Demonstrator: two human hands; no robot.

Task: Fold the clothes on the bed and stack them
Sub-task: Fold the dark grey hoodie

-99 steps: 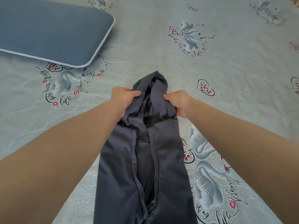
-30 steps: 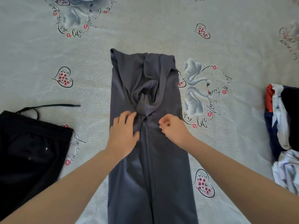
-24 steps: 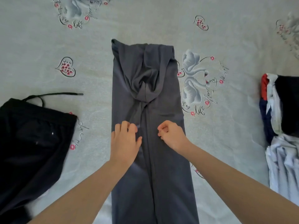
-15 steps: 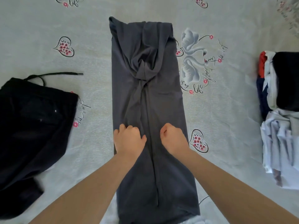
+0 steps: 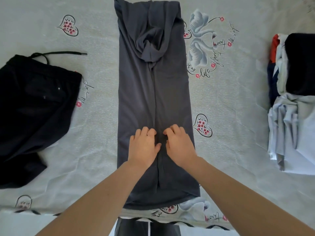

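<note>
The grey hooded garment [image 5: 154,103] is lying as a long narrow strip down the middle of the bed [image 5: 102,108], sides already folded in to meet along a centre seam, hood tucked flat at 12 o'clock. The left hand [image 5: 144,147] and right hand [image 5: 179,145] are pressing down on it side by side, just either side of that seam, toward the 6 o'clock end. Both are resting palm-down with fingers bent at the knuckles, fingertips on the cloth; neither is gripping or pinching anything. Both forearms are reaching in from the near edge, converging on the strip.

Judging by the lie of things, the lengthwise folds are done; the crosswise folds and the move to the pile are still waiting. At 3 o'clock a stack of folded clothes [image 5: 293,99] is sitting well apart. At 9 o'clock black drawstring shorts [image 5: 34,113] are lying unfolded, apparently next in line.
</note>
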